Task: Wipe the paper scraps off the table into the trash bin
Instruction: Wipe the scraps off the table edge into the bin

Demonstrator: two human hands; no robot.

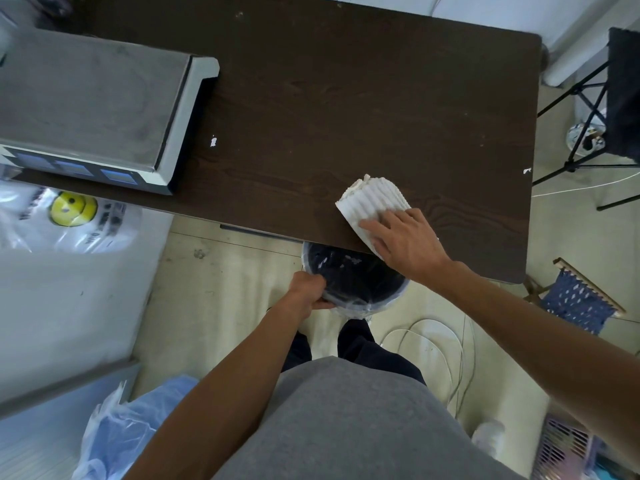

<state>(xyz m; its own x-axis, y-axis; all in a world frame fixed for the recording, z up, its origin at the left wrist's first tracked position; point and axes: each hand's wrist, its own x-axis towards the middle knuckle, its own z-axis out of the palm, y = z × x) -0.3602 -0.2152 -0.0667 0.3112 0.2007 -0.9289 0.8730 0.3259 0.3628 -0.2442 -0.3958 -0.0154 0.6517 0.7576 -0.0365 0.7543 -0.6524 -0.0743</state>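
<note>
My right hand [405,240] lies flat on the white ribbed cloth [372,202], fingers straight and spread, pressing it onto the dark table [346,98] right at the near edge; the cloth's near corner hangs just past that edge. My left hand [306,291] is curled round the near-left rim of the trash bin [353,282], gripping it along with its plastic liner. The bin sits partly tucked under the table's near edge, directly below the cloth, and a few pale scraps [349,259] lie inside against the dark lining. One white paper scrap [213,141] remains on the tabletop well to the left of the cloth, near the right side of the grey scale [90,109]. A second small white scrap [526,171] sits at the table's right edge, out beyond my right hand. Between the cloth and the scale the wood is bare, and so is the stretch toward the far edge. The scale takes up the left end of the table, its front corner overhanging the near edge. On the floor to the right of my legs, a white cable [433,344] loops near the bin, and black stand legs [571,161] cross just off the table's right side.
</note>
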